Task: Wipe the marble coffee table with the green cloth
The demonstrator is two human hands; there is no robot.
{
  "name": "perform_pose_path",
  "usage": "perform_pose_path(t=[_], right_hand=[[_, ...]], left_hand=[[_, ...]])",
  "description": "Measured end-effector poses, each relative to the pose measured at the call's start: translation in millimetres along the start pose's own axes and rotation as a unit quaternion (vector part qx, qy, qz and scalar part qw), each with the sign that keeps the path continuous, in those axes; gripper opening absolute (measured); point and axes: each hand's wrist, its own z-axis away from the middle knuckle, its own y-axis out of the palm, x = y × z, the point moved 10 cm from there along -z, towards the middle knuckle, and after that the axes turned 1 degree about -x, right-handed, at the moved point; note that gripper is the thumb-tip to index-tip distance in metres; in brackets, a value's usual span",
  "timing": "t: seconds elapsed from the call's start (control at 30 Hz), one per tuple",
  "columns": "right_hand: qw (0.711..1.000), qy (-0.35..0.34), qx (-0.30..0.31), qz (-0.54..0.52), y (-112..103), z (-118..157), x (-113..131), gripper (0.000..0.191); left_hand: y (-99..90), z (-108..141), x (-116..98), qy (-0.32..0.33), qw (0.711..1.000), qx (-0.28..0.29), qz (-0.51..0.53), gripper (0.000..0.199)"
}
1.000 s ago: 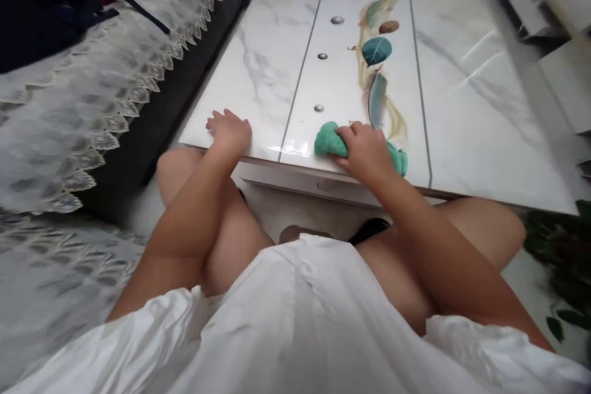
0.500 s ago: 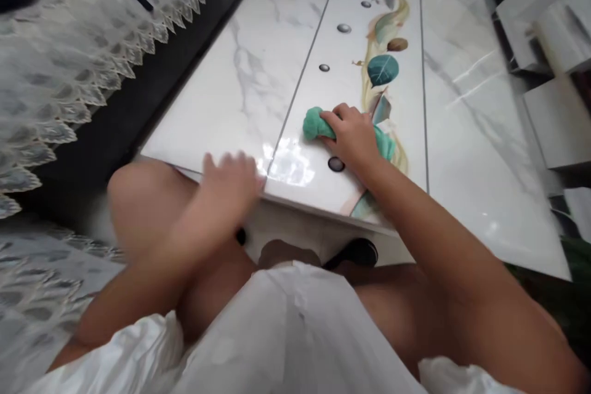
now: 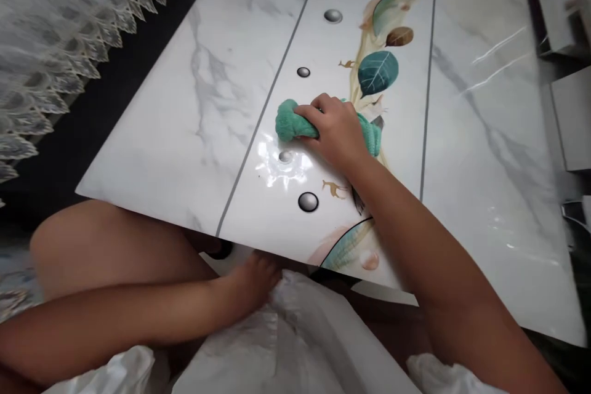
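My right hand (image 3: 337,129) is wrapped over a bunched green cloth (image 3: 289,121) and presses it onto the glossy white tabletop (image 3: 166,154). One end of the cloth bulges out left of my fingers, and a folded part shows on the other side of the hand. Under and around it runs the table's printed middle strip, with leaves, grey dots and small golden deer. My left hand (image 3: 253,280) is low over my lap, just below the table's front edge, beside my white garment (image 3: 295,332). Its fingers are blurred and partly hidden, so their grip is unclear.
A seat covered in white lace (image 3: 69,31) runs along the left, with a dark gap between it and the table. White boxes or shelves (image 3: 572,117) stand beyond the table's right edge. My knee (image 3: 106,240) is close against the front edge.
My left hand has dropped from the table's front edge to my lap. My right hand still holds the cloth on the tabletop, slightly farther from the front edge. The view has shifted closer.
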Motion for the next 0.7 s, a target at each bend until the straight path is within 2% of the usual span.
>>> perform_pose_path(t=[0.1, 0.17, 0.3, 0.37, 0.43, 0.53, 0.6, 0.7], right_hand=[[1.0, -0.003, -0.019, 0.003, -1.9, -0.8, -3.0, 0.047], [0.999, 0.014, -0.037, 0.007, -4.5, -0.6, -5.0, 0.046], [0.993, 0.098, -0.067, 0.012, -7.4, -7.0, -20.8, 0.044], [0.988, 0.134, -0.076, 0.017, -8.4, -15.8, -34.0, 0.042], [0.984, 0.153, -0.09, 0.022, -12.0, -28.0, -49.7, 0.041], [0.978, 0.172, -0.119, 0.025, -24.2, -43.9, -81.2, 0.043], [0.967, 0.216, -0.133, 0.025, -33.5, -42.6, -113.9, 0.048], [0.939, 0.318, -0.128, 0.029, -41.3, -8.5, -178.0, 0.05]], left_hand=[[-2.1, 7.1, 21.6, -0.114, 0.986, 0.12, -0.022, 0.062], [-7.3, 11.6, 25.0, -0.139, 0.977, 0.162, -0.015, 0.058], [-17.7, -1.7, 11.0, -0.073, 0.989, 0.121, -0.038, 0.055], [-13.9, -9.1, 4.8, -0.036, 0.993, 0.11, -0.035, 0.052], [-9.9, -14.3, 8.3, -0.037, 0.993, 0.108, -0.036, 0.049], [-11.5, -19.2, 23.4, -0.072, 0.992, 0.091, -0.052, 0.049], [-12.1, -20.2, 29.4, -0.078, 0.992, 0.082, -0.055, 0.05], [-5.1, -17.2, 29.8, -0.067, 0.992, 0.092, -0.06, 0.048]])
